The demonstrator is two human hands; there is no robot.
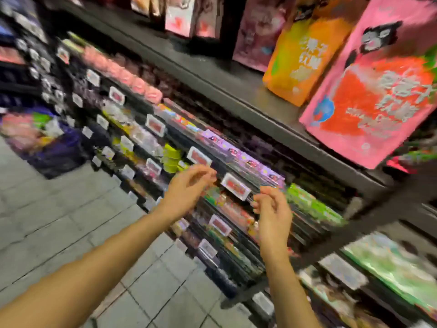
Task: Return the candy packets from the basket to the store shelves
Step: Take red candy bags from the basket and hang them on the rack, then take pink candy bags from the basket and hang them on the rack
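The view is blurred by motion. My left hand (189,185) and my right hand (272,209) are both raised in front of the middle shelf rows, fingers loosely curled, with nothing in either. Between them hangs a white and red price tag (235,186) on the shelf edge. Rows of candy packets (243,159) fill the dark store shelves (236,91). A dark basket (47,140) with colourful packets inside stands on the floor at the far left.
A big pink and red bag (373,91) and an orange bag (305,58) stand on the upper shelf at the right. Green packets (309,202) lie right of my right hand. Grey floor tiles (71,221) run along the left.
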